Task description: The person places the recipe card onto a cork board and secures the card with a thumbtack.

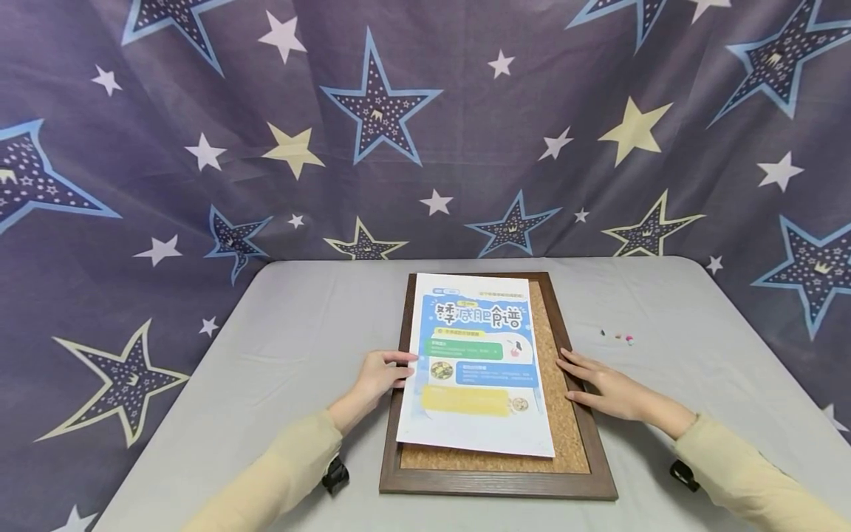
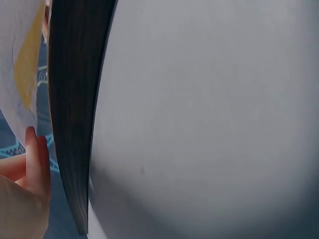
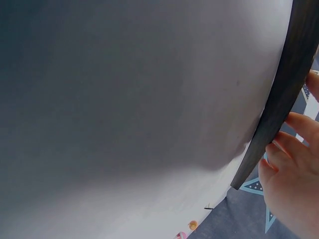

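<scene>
A printed paper sheet (image 1: pixel 479 432) with a blue, green and yellow layout lies over a cork board (image 1: pixel 565 428) with a dark brown frame (image 1: pixel 499 484). The sheet sits toward the left and covers part of the left frame side; cork shows at the right and bottom. My left hand (image 1: pixel 374 383) pinches the sheet's left edge, and the left wrist view shows those fingers (image 2: pixel 37 164) at the paper. On the other side, my right hand (image 1: pixel 614 391) rests its extended fingers on the right frame side, also seen in the right wrist view (image 3: pixel 294 169).
Three small coloured pieces, among them a pink one (image 1: pixel 629 340), lie on the grey-covered table (image 1: pixel 299 332) right of the board. A star-patterned dark cloth (image 1: pixel 465 148) hangs behind the table and along its sides.
</scene>
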`<move>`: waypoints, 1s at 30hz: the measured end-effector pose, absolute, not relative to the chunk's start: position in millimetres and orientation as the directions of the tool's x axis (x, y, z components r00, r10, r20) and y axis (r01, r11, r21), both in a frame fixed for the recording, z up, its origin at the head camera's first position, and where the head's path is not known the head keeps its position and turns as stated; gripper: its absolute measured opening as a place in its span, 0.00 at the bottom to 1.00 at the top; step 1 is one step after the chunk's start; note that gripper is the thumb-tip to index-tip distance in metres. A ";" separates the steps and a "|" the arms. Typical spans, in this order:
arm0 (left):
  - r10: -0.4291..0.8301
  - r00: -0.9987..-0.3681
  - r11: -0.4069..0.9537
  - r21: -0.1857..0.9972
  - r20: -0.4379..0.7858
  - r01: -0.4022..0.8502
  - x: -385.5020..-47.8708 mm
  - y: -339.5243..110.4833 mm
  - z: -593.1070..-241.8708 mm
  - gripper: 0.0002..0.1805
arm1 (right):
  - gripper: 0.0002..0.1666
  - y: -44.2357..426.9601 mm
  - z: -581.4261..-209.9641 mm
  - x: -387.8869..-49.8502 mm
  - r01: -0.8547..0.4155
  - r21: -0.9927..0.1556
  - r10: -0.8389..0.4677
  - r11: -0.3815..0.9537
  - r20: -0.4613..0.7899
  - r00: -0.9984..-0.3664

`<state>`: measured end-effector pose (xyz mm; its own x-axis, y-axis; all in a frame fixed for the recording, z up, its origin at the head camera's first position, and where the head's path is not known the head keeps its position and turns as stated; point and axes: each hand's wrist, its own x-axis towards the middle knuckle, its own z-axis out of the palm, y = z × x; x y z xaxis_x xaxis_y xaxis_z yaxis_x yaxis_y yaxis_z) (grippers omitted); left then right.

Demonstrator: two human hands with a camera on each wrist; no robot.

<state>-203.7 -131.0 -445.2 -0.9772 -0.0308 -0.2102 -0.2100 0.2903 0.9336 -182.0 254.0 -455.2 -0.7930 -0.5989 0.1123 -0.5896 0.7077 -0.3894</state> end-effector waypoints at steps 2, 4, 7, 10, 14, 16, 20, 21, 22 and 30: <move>-0.023 -0.977 0.296 0.932 -0.210 -0.207 -202.7 -127.8 -445.6 0.11 | 0.33 253.8 -454.8 -181.8 -0.587 -0.394 -0.600 0.707 0.106 -0.793; -0.011 -0.978 0.295 0.934 -0.206 -0.200 -202.1 -125.3 -446.2 0.11 | 0.33 253.5 -454.6 -181.8 -0.585 -0.399 -0.600 0.706 0.101 -0.794; -0.002 -0.979 0.282 0.939 -0.206 -0.198 -201.2 -122.1 -447.0 0.11 | 0.33 253.3 -454.7 -181.9 -0.581 -0.402 -0.600 0.708 0.091 -0.795; 0.006 -0.979 0.274 0.942 -0.204 -0.195 -200.5 -119.2 -448.1 0.11 | 0.33 253.2 -454.8 -182.0 -0.580 -0.402 -0.600 0.708 0.090 -0.795; 0.015 -0.977 0.280 0.939 -0.211 -0.198 -199.6 -115.8 -449.4 0.12 | 0.33 253.0 -454.5 -182.0 -0.580 -0.404 -0.599 0.708 0.092 -0.795; 0.020 -0.976 0.283 0.937 -0.219 -0.204 -199.1 -114.5 -449.4 0.12 | 0.33 252.9 -454.6 -182.0 -0.580 -0.402 -0.599 0.708 0.093 -0.795; 0.031 -0.975 0.290 0.935 -0.222 -0.203 -198.4 -113.2 -449.6 0.12 | 0.34 252.8 -454.9 -182.1 -0.582 -0.398 -0.600 0.709 0.094 -0.794; 0.033 -0.975 0.293 0.935 -0.220 -0.201 -198.3 -113.2 -449.6 0.12 | 0.34 252.8 -454.9 -182.1 -0.582 -0.399 -0.600 0.709 0.093 -0.795; 0.035 -0.975 0.296 0.934 -0.219 -0.199 -198.4 -113.1 -450.0 0.12 | 0.34 252.7 -454.7 -182.0 -0.581 -0.400 -0.599 0.709 0.093 -0.795; 0.052 -0.979 0.345 0.923 -0.199 -0.169 -200.0 -111.1 -449.0 0.11 | 0.34 252.0 -453.2 -181.4 -0.575 -0.411 -0.598 0.707 0.087 -0.797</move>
